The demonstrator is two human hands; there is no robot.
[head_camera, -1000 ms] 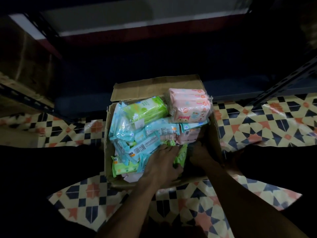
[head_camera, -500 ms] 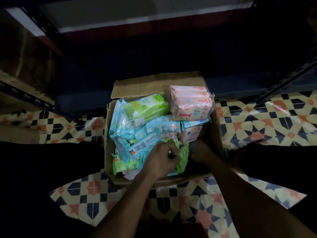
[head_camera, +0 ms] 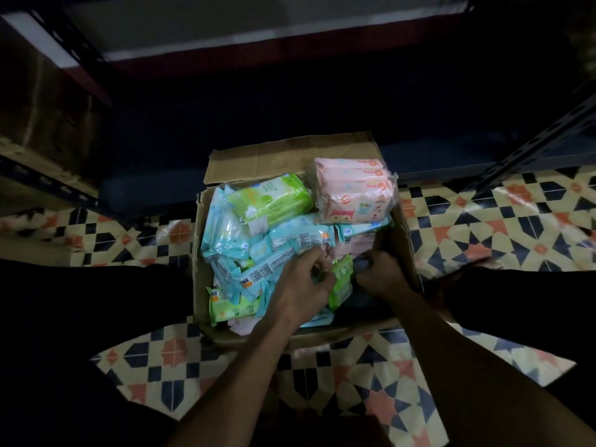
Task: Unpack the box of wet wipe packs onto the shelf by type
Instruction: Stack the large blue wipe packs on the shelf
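Your left hand (head_camera: 303,279) has its grip curled round a small green pack (head_camera: 341,279) standing on edge near the middle of the box's near side, fingers hooked over its top edge. Your right hand (head_camera: 380,272) is just beside it, fingers curled down into the dark gap by the right wall of the cardboard box (head_camera: 403,240); something dark sits under those fingers, but whether that grip holds a pack or only parts the pile is too dim to tell. Around your hands the box is crowded: blue packs (head_camera: 290,243) heaped across the middle and left, a larger green pack (head_camera: 271,198) toward the far left, a pink bundle (head_camera: 354,191) in clear wrap at the far right corner, and another green pack (head_camera: 229,306) at the near left corner. The box stands on the patterned floor (head_camera: 483,227), its far flap toward the dark shelf (head_camera: 290,101), where no packs can be made out. So you look to be at the sorting and picking stage, early on. The next move calls for lifting the green pack free of the blue ones lying against it, then carrying it over the far flap to one spot on the shelf you keep for green.
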